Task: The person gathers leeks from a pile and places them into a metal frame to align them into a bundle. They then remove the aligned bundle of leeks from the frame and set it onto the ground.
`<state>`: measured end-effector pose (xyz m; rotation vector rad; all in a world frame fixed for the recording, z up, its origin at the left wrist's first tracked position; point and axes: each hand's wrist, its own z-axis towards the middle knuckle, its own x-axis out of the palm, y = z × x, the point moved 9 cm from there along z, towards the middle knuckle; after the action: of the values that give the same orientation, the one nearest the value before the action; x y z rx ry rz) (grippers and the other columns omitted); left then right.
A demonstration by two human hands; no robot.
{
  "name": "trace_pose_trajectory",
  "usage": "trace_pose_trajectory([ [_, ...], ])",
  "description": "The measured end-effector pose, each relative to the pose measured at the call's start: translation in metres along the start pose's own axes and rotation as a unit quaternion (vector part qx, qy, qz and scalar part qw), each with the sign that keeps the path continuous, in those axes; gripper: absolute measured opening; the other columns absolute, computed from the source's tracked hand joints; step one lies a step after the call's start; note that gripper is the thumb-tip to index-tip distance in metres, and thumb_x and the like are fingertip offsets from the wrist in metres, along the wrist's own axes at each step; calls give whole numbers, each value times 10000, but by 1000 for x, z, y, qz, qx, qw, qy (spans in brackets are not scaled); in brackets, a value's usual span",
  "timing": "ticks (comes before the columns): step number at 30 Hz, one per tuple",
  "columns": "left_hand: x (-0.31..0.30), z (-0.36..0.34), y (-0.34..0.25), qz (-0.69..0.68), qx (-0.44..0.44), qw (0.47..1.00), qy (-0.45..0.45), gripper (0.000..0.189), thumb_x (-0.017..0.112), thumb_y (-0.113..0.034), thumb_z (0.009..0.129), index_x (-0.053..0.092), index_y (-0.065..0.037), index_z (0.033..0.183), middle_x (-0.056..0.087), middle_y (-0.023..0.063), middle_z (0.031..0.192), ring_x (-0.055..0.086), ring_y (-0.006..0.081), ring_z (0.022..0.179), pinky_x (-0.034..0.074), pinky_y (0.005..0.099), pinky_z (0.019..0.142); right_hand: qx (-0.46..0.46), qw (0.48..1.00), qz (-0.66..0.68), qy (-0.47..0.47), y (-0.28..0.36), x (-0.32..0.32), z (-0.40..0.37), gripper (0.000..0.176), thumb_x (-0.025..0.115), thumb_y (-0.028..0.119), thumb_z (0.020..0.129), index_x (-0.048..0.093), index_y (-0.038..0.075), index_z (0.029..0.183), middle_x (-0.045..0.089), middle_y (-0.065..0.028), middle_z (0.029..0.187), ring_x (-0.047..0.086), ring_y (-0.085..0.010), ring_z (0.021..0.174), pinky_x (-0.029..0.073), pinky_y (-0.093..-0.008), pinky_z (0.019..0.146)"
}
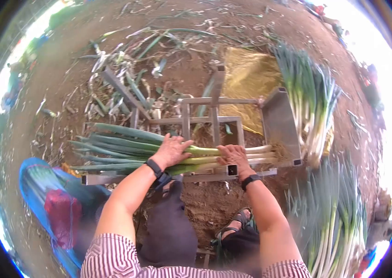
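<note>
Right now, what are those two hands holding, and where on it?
A bundle of green onions on the metal rack. The left hand lies flat on its pale-green middle; the right hand covers the white stalks, grip unclear.

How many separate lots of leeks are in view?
3: one bundle on the metal frame under the left hand and right hand; one upper-right heap beside the yellow sheet; one lower-right heap. More may be hidden.
</note>
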<state>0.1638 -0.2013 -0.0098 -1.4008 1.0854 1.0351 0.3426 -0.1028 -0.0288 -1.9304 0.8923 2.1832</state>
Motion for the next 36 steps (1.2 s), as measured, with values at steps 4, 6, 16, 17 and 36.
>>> trace_pose_trajectory([
  [4, 0, -6, 1, -9, -5, 999, -41, 455, 615, -391, 854, 550, -199, 1262, 596, 113, 1109, 538, 270, 1124, 278, 524, 1060, -7, 1000, 2, 5, 1, -3, 1, 392, 606, 387, 855, 523, 236, 1207, 541, -46, 1027, 502, -237, 1044, 321, -393, 955],
  [6, 5, -10, 0, 0, 3, 997, -75, 443, 619, -388, 852, 557, -193, 1245, 596, 107, 1105, 538, 271, 1122, 293, 523, 1057, -2, 1000, -3, 16, 1, -2, 1, 389, 605, 391, 856, 518, 244, 1206, 537, -44, 1015, 502, -237, 1030, 323, -391, 947],
  [16, 8, -17, -9, 22, -25, 999, 16, 797, 532, -695, 794, 433, -151, 1368, 485, 160, 1256, 433, 325, 1238, 220, 548, 1095, 0, 1000, -1, 11, -5, 5, 2, 384, 619, 404, 828, 541, 249, 1170, 533, -50, 1007, 487, -261, 1037, 315, -395, 955],
  [17, 8, -18, -11, 37, -16, 999, 22, 871, 550, -719, 763, 396, -139, 1394, 461, 167, 1277, 409, 327, 1260, 202, 561, 1101, 2, 1000, -2, 12, -6, 7, 2, 388, 619, 405, 828, 539, 249, 1174, 532, -52, 1015, 485, -264, 1039, 315, -395, 957],
  [36, -3, -57, 10, -29, 14, 999, 9, 1050, 717, -582, 693, 253, -47, 1468, 227, 146, 1530, 172, 297, 1438, 108, 442, 1185, -7, 1000, -3, -10, -12, 13, -2, 499, 593, 444, 824, 512, 263, 1283, 515, -44, 1232, 448, -276, 1160, 285, -422, 1035],
])
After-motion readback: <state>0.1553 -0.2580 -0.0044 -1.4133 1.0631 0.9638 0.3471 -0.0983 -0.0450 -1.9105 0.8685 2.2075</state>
